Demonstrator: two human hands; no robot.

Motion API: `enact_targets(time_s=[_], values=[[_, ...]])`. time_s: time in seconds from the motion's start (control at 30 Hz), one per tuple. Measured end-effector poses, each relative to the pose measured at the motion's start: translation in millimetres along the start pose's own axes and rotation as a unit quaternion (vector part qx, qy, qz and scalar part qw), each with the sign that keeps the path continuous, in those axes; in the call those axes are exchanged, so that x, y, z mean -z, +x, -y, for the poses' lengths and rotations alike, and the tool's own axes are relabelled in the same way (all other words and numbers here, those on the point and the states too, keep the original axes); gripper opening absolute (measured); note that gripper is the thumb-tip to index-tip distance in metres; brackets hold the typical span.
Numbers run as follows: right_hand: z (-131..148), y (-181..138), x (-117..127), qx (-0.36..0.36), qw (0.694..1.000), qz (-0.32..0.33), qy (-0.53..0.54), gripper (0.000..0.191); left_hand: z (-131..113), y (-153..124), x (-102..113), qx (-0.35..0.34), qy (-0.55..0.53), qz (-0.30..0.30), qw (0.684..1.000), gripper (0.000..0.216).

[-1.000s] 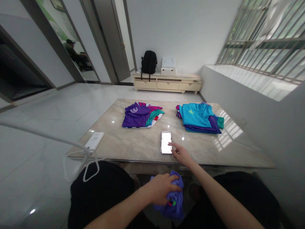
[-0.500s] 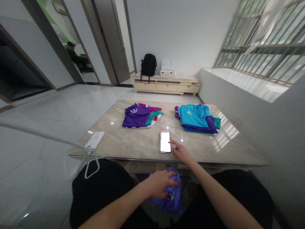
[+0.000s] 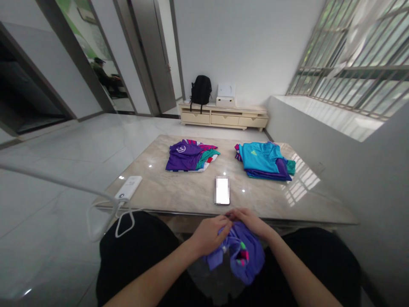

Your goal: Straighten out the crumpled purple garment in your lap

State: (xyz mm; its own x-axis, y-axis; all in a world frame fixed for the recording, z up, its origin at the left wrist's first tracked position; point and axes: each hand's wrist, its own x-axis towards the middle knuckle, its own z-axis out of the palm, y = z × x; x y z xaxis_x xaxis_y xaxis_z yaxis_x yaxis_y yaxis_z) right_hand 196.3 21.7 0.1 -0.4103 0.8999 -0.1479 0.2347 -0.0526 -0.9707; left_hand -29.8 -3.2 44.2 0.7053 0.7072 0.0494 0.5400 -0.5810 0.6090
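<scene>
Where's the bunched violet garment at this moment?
In the head view, bottom centre, slightly right: the violet garment is in the left hand, the right hand against it, between the knees, below the table's near edge.

Ahead of me, a plain pale wall (image 3: 255, 47); low cream cabinet (image 3: 227, 119) along its foot, drawers across the front, short legs. Left of that, a grey door (image 3: 153, 55), then a dark-framed doorway giving onto a further room with green on its wall. Floor (image 3: 64, 157) pale and glossy. To my right, a barred window (image 3: 348, 68) over a white ledge (image 3: 332, 113), daylight entering. Tabletop (image 3: 179, 192) before me marbled, polished, mirroring the bars.
</scene>
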Motion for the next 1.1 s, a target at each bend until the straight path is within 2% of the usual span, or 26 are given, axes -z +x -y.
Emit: enact_targets(time_s=[0.07,0.17,0.23,0.3,0.4,0.47,0.57,0.67,0.73,0.87,0.93,1.0,1.1], values=[[-5,-27,-13,-0.009,0.995,0.027,0.091,0.053,3,-3,-1,0.019,-0.060,-0.038,0.997,0.045],[-27,-56,-36,-0.066,0.983,0.024,0.170,0.062,14,-9,-15,0.045,-0.164,-0.079,0.982,0.043],[-41,-64,-46,-0.079,0.991,-0.024,0.101,0.059,22,-15,-26,0.055,-0.219,-0.079,0.971,0.037],[-48,-65,-48,-0.064,0.994,-0.090,-0.016,0.048,28,-21,-34,0.056,-0.248,-0.049,0.966,0.032],[-42,-61,-42,-0.040,0.983,-0.140,-0.110,0.037,32,-24,-38,0.052,-0.243,0.007,0.969,0.063],[-33,-60,-37,-0.016,0.980,-0.149,-0.128,0.036,33,-22,-39,0.061,-0.232,0.007,0.971,0.076],[-18,-61,-35,0.035,0.977,-0.145,-0.153,0.036,32,-16,-39,0.082,-0.206,-0.046,0.974,0.070],[-12,-62,-38,0.060,0.979,-0.128,-0.146,0.039,33,-12,-37,0.087,-0.128,-0.106,0.982,0.037],[-14,-62,-40,0.049,0.984,-0.129,-0.115,0.047,34,-13,-34,0.066,-0.076,-0.132,0.986,0.019],[-22,-65,-37,0.000,0.993,-0.113,-0.043,0.074,42,-19,-27,-0.011,-0.029,-0.200,0.979,0.021],[-24,-69,-34,-0.023,0.997,-0.074,-0.024,0.067,45,-20,-26,-0.021,-0.025,-0.251,0.967,0.022],[-24,-73,-30,-0.048,0.998,-0.043,-0.002,0.050,46,-21,-25,-0.023,-0.020,-0.295,0.955,0.025],[-20,-79,-23,-0.069,0.995,-0.062,0.035,0.044,46,-20,-24,-0.040,-0.002,-0.336,0.941,0.026]])
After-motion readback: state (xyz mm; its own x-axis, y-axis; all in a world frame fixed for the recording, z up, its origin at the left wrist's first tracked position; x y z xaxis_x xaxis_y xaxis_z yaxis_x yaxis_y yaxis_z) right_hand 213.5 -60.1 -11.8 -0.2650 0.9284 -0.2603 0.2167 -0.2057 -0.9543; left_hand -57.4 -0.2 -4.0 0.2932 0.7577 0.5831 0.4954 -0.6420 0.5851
